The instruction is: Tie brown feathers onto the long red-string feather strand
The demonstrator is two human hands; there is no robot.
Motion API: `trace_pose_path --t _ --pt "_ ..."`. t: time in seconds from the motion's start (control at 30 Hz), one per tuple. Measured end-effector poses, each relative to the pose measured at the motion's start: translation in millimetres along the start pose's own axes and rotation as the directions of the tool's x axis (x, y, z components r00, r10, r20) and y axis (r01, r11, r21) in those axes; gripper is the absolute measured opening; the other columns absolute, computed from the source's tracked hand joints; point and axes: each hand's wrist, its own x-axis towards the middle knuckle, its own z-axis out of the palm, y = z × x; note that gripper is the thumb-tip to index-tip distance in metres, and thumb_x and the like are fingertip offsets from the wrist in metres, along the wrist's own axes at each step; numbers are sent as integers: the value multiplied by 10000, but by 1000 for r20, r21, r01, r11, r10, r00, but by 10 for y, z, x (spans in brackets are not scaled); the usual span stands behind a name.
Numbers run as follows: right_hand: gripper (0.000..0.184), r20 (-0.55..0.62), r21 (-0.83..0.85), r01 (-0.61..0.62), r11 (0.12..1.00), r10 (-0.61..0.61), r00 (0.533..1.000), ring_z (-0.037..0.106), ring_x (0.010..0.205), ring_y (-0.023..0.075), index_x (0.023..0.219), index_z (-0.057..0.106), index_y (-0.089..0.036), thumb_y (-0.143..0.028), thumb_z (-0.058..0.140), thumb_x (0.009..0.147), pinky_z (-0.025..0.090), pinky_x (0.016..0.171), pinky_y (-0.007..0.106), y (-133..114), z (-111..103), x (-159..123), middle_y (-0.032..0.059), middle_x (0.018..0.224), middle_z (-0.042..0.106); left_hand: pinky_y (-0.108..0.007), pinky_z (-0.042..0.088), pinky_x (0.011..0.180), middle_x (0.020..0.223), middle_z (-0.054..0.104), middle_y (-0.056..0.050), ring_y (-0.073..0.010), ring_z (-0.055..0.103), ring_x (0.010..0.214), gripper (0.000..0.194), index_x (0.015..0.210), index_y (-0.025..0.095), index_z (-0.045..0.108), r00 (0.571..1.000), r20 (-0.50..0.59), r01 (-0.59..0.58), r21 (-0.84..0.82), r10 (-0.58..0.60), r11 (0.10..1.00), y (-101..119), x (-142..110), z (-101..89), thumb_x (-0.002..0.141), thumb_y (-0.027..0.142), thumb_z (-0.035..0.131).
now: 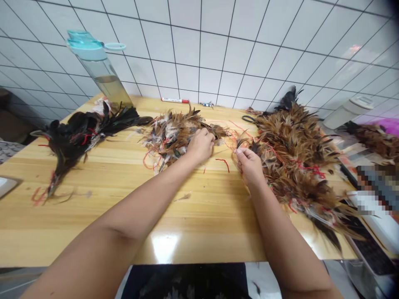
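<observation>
My left hand (201, 146) rests at the right side of a loose pile of brown and grey feathers (170, 131). Its fingers are curled down, and whatever lies between them is hidden. With thumb and forefinger together, my right hand (251, 166) pinches a small brown feather (240, 142), tip upward. Thin red thread (231, 139) lies tangled between the pile and my right hand. Just right of that hand spreads a large mass of brown feathers (296, 145) bound with red thread.
Black feathers (75, 133) tied with red lie on the left of the wooden table (193, 224). Behind them stands a bottle (106, 74) with a turquoise lid. A marker (174, 100) lies by the tiled wall. A pale cup (347, 111) and a phone (370, 245) are at the right.
</observation>
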Motion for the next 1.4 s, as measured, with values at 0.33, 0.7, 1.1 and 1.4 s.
trace_pose_path --t 0.33,0.7,1.1,1.4 --pt "241 -67 -75 57 996 -63 996 520 652 137 739 664 -180 -418 635 717 406 658 277 47 92 -22 15 715 659 -348 430 848 866 606 -63 -205 541 894 124 845 176 675 998 -60 4 -164 -14 987 -20 38 -39 830 178 552" --pt "263 -122 -27 -20 999 17 992 525 642 137 754 690 -182 -437 652 703 409 639 273 69 56 -18 8 696 653 -200 314 513 612 510 37 -64 415 522 175 712 164 523 945 311 327 -897 -99 297 213 7 15 699 267 664" --pt "245 -65 13 -62 998 63 996 589 704 162 738 712 -179 -408 697 652 471 718 307 128 66 2 14 717 693 -222 401 643 722 598 13 -92 512 646 81 771 146 562 985 163 158 -742 -53 651 326 -17 10 766 215 604" --pt "233 -36 -29 -13 999 12 999 537 647 138 714 682 -183 -409 699 661 438 664 282 78 71 -9 3 677 653 -233 447 714 832 661 -18 -111 580 737 81 864 149 600 994 106 90 -721 -19 688 313 -28 51 812 205 573"
